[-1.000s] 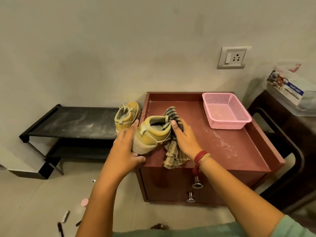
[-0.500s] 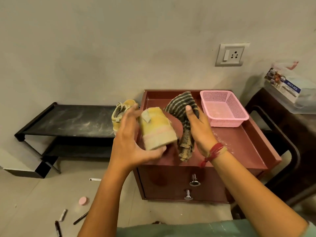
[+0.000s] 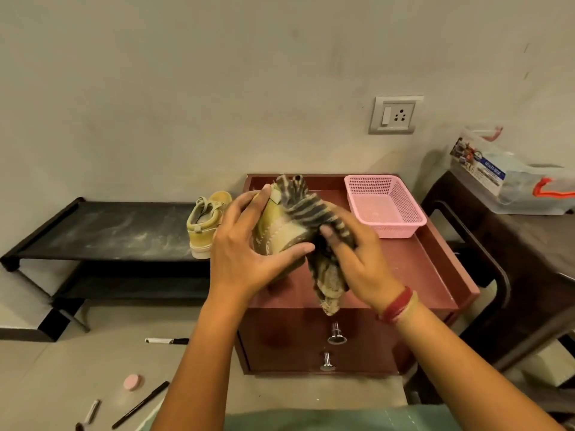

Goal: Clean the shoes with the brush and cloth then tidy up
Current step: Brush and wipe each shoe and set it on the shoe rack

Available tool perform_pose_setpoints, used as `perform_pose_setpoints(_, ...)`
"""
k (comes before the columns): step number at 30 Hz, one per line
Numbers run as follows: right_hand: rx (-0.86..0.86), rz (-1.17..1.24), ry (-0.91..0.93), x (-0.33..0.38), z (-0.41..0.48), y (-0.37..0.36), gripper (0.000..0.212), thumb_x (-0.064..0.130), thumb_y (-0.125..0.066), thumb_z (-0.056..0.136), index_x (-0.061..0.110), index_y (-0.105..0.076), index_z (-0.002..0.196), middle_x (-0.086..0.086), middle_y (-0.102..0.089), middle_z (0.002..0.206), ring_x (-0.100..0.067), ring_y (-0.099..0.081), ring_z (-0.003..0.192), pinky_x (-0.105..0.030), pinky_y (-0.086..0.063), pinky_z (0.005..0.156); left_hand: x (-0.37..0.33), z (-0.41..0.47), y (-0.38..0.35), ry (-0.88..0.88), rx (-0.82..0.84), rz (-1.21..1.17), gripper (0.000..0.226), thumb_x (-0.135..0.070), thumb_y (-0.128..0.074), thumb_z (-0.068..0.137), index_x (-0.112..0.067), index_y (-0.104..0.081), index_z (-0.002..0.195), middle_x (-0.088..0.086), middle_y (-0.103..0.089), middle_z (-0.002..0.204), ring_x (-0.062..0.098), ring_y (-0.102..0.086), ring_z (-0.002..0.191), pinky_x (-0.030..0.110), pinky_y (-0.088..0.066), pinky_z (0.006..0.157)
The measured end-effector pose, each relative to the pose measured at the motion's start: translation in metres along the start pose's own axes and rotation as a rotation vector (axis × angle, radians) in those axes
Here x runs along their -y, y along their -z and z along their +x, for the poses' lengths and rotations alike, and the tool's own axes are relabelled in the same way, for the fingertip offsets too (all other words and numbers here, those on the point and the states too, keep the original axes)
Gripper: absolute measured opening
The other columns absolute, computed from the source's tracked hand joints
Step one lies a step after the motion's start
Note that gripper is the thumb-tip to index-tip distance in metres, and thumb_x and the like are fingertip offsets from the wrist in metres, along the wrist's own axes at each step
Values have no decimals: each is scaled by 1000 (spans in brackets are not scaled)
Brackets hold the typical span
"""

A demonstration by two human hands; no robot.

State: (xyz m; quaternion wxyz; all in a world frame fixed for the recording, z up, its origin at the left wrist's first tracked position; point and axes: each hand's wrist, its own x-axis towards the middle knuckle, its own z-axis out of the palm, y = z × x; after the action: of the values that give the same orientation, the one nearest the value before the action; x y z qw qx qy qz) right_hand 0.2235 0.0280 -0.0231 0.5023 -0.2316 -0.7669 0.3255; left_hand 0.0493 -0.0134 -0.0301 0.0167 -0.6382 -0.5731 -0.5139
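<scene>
My left hand [image 3: 245, 250] grips a yellow shoe [image 3: 277, 234] and holds it in the air above the red-brown cabinet [image 3: 413, 269], tipped so that its pale sole faces me. My right hand [image 3: 357, 256] holds a striped cloth [image 3: 311, 213] pressed against the shoe's right side; the cloth's loose end hangs down past the cabinet's front edge. The second yellow shoe [image 3: 207, 223] stands on the black rack [image 3: 102, 231] to the left, right beside the cabinet. No brush is in view.
An empty pink mesh basket [image 3: 401, 227] sits at the cabinet's back right. A dark table [image 3: 529, 244] with a clear plastic box [image 3: 510, 178] stands to the right. Pens [image 3: 140, 405] and a pink round thing [image 3: 133, 382] lie on the floor at lower left.
I lifted the shoe off the cabinet top and turned it sole towards me. My right hand raised the cloth and brought it over the shoe's side.
</scene>
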Motion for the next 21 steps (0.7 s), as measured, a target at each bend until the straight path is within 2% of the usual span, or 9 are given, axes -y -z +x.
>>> perform_pose_setpoints(2, -74, 95, -113, 0, -1, 1, 30, 36, -49, 90, 25, -61, 114, 12, -65, 114, -7, -58, 111, -27, -44, 93, 2, -1, -2, -2, -5, -14, 97, -80, -63, 60, -24, -48, 139, 5, -51, 130, 17, -48, 122, 46, -47, 99)
perform_pose_setpoints(4, -39, 42, -14, 6, -7, -4, 36, 34, -49, 92, 15, -58, 121, 0, -60, 126, -13, -51, 123, -31, -39, 103, 3, -1, -3, -7, 1, -82, 97, -81, -63, 60, -27, -47, 139, 5, -50, 129, 19, -48, 122, 53, -48, 95)
perform_pose_setpoints(6, 82, -17, 97, 10, -10, -9, 38, 31, -46, 94, 14, -54, 126, -1, -53, 135, -17, -40, 134, -33, -31, 112, 6, -1, -3, -20, -11, -95, 96, -82, -62, 62, -26, -47, 138, 5, -51, 127, 20, -49, 120, 55, -48, 92)
perform_pose_setpoints(10, -16, 234, -137, 5, -7, -9, 40, 49, -50, 89, 25, -58, 121, 10, -62, 122, -11, -53, 121, -26, -42, 100, 10, -1, 1, 45, -53, -102, 95, -83, -64, 57, -31, -50, 135, -4, -49, 126, 17, -51, 120, 53, -51, 89)
perform_pose_setpoints(13, 1, 147, -62, 8, -13, -16, 35, 28, -49, 92, 19, -52, 126, 0, -56, 131, -14, -47, 128, -29, -37, 108, 14, -3, 5, 35, -75, -100, 94, -81, -66, 57, -28, -52, 133, -2, -52, 124, 18, -53, 117, 52, -49, 92)
perform_pose_setpoints(15, 63, 102, 1, 8, -14, -22, 39, 24, -50, 93, 12, -49, 130, -3, -51, 137, -17, -41, 133, -31, -32, 111, 15, -4, 8, 33, -72, -93, 95, -81, -65, 58, -22, -54, 131, 2, -54, 122, 17, -54, 115, 45, -49, 95)
perform_pose_setpoints(18, 17, 274, -200, 2, -10, -24, 29, 27, -47, 95, 18, -57, 120, 10, -65, 117, -9, -57, 115, -21, -44, 94, 15, -6, 14, 88, -73, -127, 96, -81, -63, 57, -22, -52, 132, 4, -53, 124, 17, -52, 116, 17, -46, 93)
perform_pose_setpoints(19, 1, 290, -229, 3, -11, -26, 27, 24, -45, 94, 20, -58, 118, 12, -66, 112, -7, -59, 111, -19, -45, 90, 15, -8, 16, 91, -78, -128, 94, -80, -64, 58, -22, -52, 132, 3, -53, 125, 18, -51, 117, 20, -47, 94)
perform_pose_setpoints(21, 0, 284, -175, 11, -14, -34, 30, 22, -45, 95, 21, -56, 123, 12, -62, 120, -9, -54, 118, -21, -43, 96, 21, -10, 20, 64, -89, -114, 92, -78, -65, 61, -21, -51, 132, -1, -54, 124, 18, -52, 117, 41, -49, 96)
